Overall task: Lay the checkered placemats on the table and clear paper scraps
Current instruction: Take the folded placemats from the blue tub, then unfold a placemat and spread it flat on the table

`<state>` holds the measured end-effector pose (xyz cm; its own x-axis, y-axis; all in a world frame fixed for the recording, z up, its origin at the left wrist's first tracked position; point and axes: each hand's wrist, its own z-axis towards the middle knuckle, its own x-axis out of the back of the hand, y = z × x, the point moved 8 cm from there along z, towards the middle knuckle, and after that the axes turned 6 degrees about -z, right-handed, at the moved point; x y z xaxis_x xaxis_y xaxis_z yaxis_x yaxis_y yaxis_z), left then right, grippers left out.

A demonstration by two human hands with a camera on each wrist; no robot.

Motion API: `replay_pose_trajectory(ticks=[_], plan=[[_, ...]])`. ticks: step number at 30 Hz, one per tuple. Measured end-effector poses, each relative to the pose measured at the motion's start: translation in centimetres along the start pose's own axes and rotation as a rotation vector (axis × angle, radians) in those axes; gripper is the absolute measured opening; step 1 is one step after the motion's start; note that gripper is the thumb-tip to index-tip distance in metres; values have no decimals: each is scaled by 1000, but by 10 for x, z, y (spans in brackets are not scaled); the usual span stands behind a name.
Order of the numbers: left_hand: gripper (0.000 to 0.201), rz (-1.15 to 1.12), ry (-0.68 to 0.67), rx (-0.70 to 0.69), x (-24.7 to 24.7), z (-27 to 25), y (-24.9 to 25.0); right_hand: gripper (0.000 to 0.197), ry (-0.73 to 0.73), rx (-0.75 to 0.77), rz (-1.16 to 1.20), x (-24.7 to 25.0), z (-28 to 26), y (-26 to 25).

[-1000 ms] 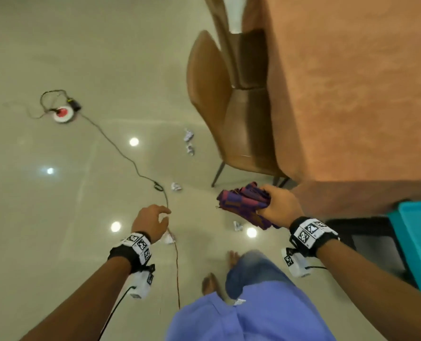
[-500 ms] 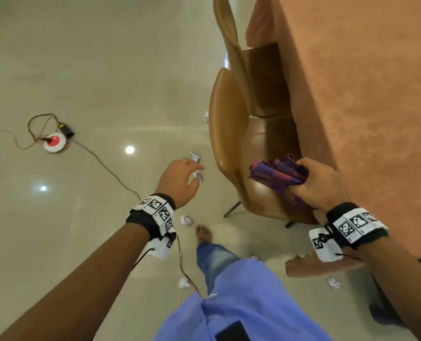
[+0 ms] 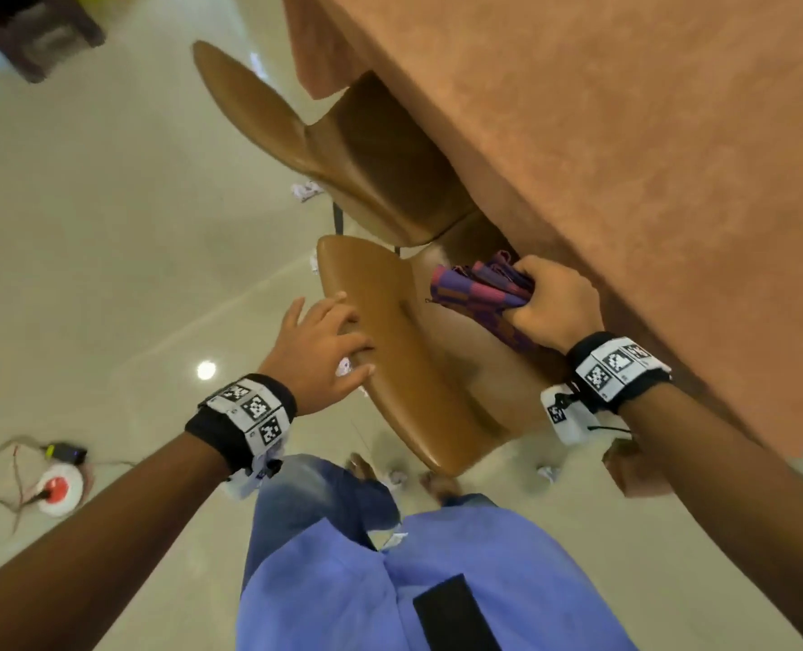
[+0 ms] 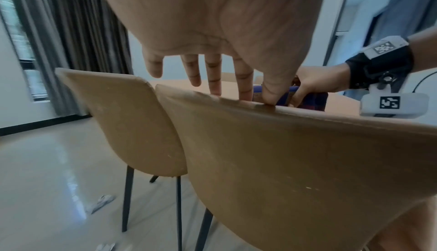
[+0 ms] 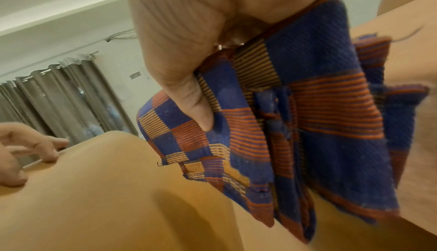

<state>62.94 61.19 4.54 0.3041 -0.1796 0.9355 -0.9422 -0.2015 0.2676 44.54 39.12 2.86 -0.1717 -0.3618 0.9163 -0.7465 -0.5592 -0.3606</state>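
My right hand [image 3: 554, 305] grips a folded bundle of blue, red and orange checkered placemats [image 3: 477, 293] over the near chair's seat, close to the edge of the table [image 3: 624, 180], which has an orange-brown cloth on it. In the right wrist view the thumb of that hand [image 5: 189, 53] presses into the placemats [image 5: 307, 120]. My left hand [image 3: 324, 347] lies with straight fingers on the top edge of the near brown chair [image 3: 399, 406], holding nothing; the fingers [image 4: 212, 79] touch the backrest rim [image 4: 307, 161]. Paper scraps [image 3: 305, 190] lie on the floor.
A second brown chair [image 3: 343, 148] stands pushed in beyond the near one. More scraps [image 3: 397, 476] lie by my feet and under the far chair [image 4: 101, 200]. A cable and a red-and-white device [image 3: 59, 491] lie on the floor at left. Dark furniture [image 3: 28, 35] stands far left.
I have walked along the table. My left hand rose from near the floor scraps onto the chair back. My right hand carried the placemats up to the table edge.
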Motion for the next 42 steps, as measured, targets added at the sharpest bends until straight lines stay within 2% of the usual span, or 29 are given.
replay_pose_trajectory(ticks=[2, 7, 9, 13, 18, 20, 25, 31, 34, 37, 42], plan=[[45, 20, -54, -68, 8, 18, -17, 38, 43, -33, 21, -2, 11, -9], [45, 34, -139, -385, 21, 61, -40, 34, 144, -185, 27, -7, 42, -35], [42, 4, -192, -497, 28, 71, -46, 33, 172, -279, -7, -4, 52, -53], [30, -51, -207, -680, 40, 79, -54, 34, 221, -420, -13, -2, 65, -80], [24, -9, -446, -788, 57, 117, -64, 36, 341, -550, 50, 19, 89, -104], [26, 22, -479, -801, 72, 148, -66, 38, 410, -587, 97, 34, 99, -101], [27, 138, -387, -791, 118, 251, -69, 42, 556, -609, 105, 77, 136, -71], [31, 159, -310, -552, 147, 394, -97, 42, 544, -676, 154, 122, 213, -2], [44, 136, -305, -442, 147, 464, -105, 39, 522, -695, 193, 134, 245, 27], [58, 154, -305, -412, 145, 525, -103, 34, 521, -669, 98, 153, 282, 55], [82, 230, -378, -459, 134, 609, -85, 37, 509, -705, -210, 208, 354, 126]])
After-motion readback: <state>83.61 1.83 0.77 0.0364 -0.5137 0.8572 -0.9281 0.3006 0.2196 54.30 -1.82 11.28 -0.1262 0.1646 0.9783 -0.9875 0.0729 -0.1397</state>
